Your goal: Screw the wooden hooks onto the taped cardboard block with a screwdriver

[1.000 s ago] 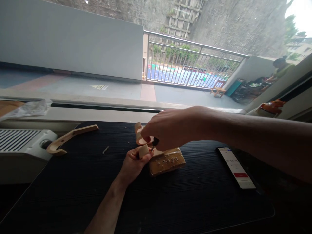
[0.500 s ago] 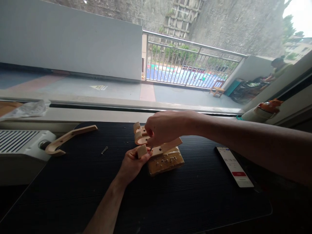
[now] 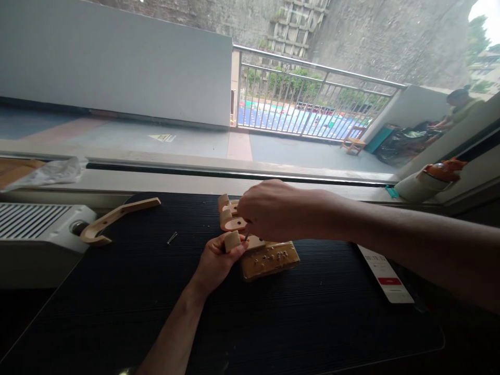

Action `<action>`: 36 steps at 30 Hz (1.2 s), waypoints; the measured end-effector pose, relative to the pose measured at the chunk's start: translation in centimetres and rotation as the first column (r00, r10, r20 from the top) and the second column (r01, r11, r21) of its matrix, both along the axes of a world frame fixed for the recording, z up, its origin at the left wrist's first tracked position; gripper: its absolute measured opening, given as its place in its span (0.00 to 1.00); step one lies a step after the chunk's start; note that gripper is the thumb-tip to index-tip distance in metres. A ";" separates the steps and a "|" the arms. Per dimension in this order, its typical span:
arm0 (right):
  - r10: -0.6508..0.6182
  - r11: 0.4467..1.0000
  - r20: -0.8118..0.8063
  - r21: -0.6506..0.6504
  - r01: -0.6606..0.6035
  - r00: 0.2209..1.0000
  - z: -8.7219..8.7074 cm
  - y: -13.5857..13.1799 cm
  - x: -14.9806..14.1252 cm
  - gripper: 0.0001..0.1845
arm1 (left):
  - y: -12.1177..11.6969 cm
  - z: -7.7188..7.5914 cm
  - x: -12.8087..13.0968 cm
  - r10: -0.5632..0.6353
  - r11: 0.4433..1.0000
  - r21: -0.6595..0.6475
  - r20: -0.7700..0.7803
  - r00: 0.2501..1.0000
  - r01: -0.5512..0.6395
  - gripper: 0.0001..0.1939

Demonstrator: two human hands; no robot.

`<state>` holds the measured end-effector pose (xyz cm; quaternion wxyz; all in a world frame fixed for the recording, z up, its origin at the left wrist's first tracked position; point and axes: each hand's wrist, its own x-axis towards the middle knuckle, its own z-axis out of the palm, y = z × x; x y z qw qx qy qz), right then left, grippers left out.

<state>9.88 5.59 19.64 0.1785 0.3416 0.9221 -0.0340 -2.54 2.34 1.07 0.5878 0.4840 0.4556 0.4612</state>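
Note:
My left hand (image 3: 216, 259) is closed around a pale wooden hook piece (image 3: 231, 240) on the black table (image 3: 273, 323). My right hand (image 3: 269, 211) reaches across from the right and is closed over the same spot, its fingers pinched on a small dark tool whose tip shows at the wood. Behind its fingers stand two more curved wooden hooks (image 3: 230, 217). Under the hands lies a tan wooden board (image 3: 271, 259) dotted with small screws.
A single curved wooden hook (image 3: 113, 219) rests at the table's left edge beside a white radiator (image 3: 35, 229). A loose screw (image 3: 171, 237) lies nearby. A phone (image 3: 386, 275) is at the right. A window ledge runs behind; a person sits outside far right.
My right hand has shifted slightly over the wooden hooks while working the tool; my left hand keeps the same grip. The view has moved a little.

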 end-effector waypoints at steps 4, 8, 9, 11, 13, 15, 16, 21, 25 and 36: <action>-0.107 0.994 -0.060 -0.004 0.107 0.992 0.2 0.1 0.3 0.12 | 0.1 -0.5 0.0 0.030 1.000 -0.005 0.001 1.000 -0.030 0.09; -0.029 0.997 0.041 -0.065 0.032 0.999 1.4 -0.4 -0.1 0.10 | 0.1 -0.4 0.1 0.048 0.999 -0.002 -0.022 0.999 -0.048 0.10; 0.002 0.997 0.053 -0.083 0.003 0.999 1.6 -0.5 -0.2 0.11 | 0.1 -0.3 0.1 0.054 0.999 -0.002 -0.027 0.998 -0.054 0.11; 0.041 0.993 0.038 -0.112 -0.037 0.998 1.7 -0.4 -0.2 0.12 | 0.0 -0.2 0.1 0.061 0.998 0.001 -0.035 0.998 -0.061 0.11; 0.032 0.988 0.006 -0.150 -0.031 0.999 1.4 0.0 0.1 0.11 | 0.0 -0.2 0.1 0.062 0.998 0.009 -0.033 0.998 -0.062 0.12; 0.004 0.979 0.010 -0.206 -0.002 1.000 1.0 0.6 0.4 0.11 | -0.1 -0.2 0.1 0.058 0.998 0.015 -0.031 0.998 -0.058 0.12; -0.009 0.973 0.020 -0.229 0.014 1.000 0.8 0.9 0.5 0.11 | 0.0 -0.3 0.1 0.050 0.999 0.016 -0.032 0.998 -0.050 0.11; -0.090 0.968 0.035 -0.232 0.096 0.995 -0.1 1.6 0.6 0.14 | 0.1 -0.7 0.0 0.017 0.999 0.032 -0.055 0.998 -0.015 0.10; -0.273 0.951 0.035 -0.143 0.276 0.961 -0.4 1.0 0.7 0.16 | 0.1 -0.7 0.0 0.051 0.999 0.021 -0.039 0.998 -0.050 0.11; 0.083 0.996 0.036 -0.047 -0.081 0.996 0.9 -0.7 -0.6 0.05 | -0.1 0.0 0.1 0.017 1.000 -0.019 0.027 0.999 -0.016 0.09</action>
